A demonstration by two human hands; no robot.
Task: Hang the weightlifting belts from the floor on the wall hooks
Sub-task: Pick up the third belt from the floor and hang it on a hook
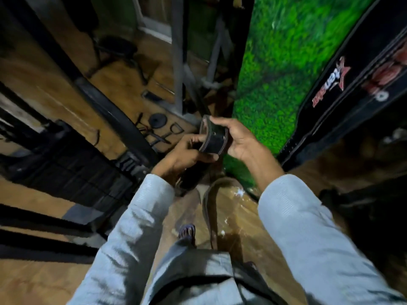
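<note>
I hold a black leather weightlifting belt (214, 139) with pale stitching in front of me, at the middle of the view. My left hand (187, 153) grips its lower part, thumb on top. My right hand (237, 137) pinches the belt's upper end between thumb and fingers. The rest of the belt droops below my left hand and loops down toward the floor (211, 208). Two black belts with red lettering (343, 84) hang on the wall at the right. No hook is in view.
A green artificial-grass wall panel (275, 69) stands just beyond my hands. Black gym machine frames (105, 111) fill the left. A small weight plate (158, 121) and metal handles (176, 129) lie on the wooden floor. My sandalled foot (187, 232) is below.
</note>
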